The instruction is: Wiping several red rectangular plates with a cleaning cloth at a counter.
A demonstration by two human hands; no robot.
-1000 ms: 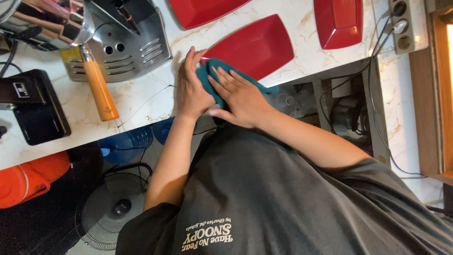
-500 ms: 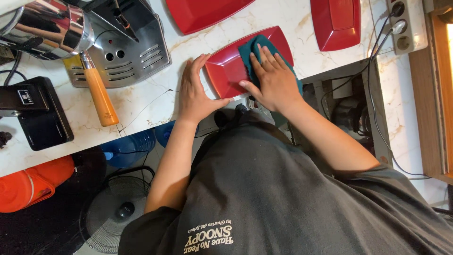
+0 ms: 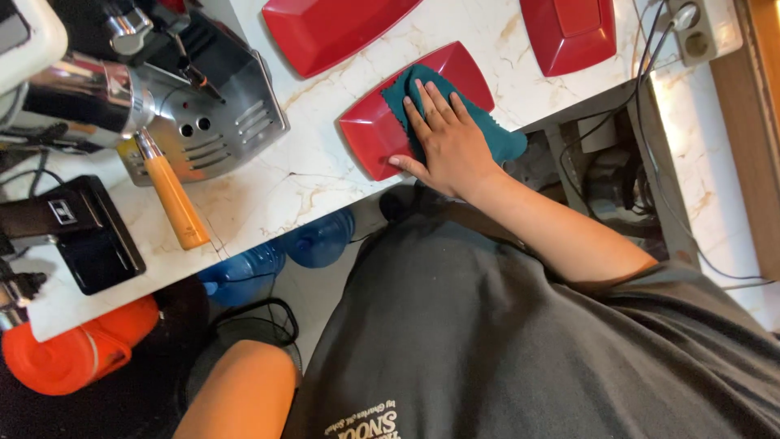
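Observation:
My right hand (image 3: 447,142) lies flat, fingers apart, on a teal cloth (image 3: 505,144) and presses it onto a red rectangular plate (image 3: 367,136). The plate sits near the front edge of a white marble counter (image 3: 284,187). The cloth covers the plate's right part and hangs over the counter edge. My left hand is out of view; only that bare arm (image 3: 240,390) shows at the bottom, below the counter.
Two more red plates (image 3: 325,28) (image 3: 577,32) lie farther back. A steel coffee machine (image 3: 219,106) with a wooden-handled filter holder (image 3: 175,203) stands at left, beside a black device (image 3: 77,236). Blue bottles (image 3: 276,252) and an orange object (image 3: 73,349) sit below. A power strip (image 3: 691,28) is at right.
My left hand has left the plate's edge and dropped below the counter. My right hand stays on the cloth on the plate, shifted slightly.

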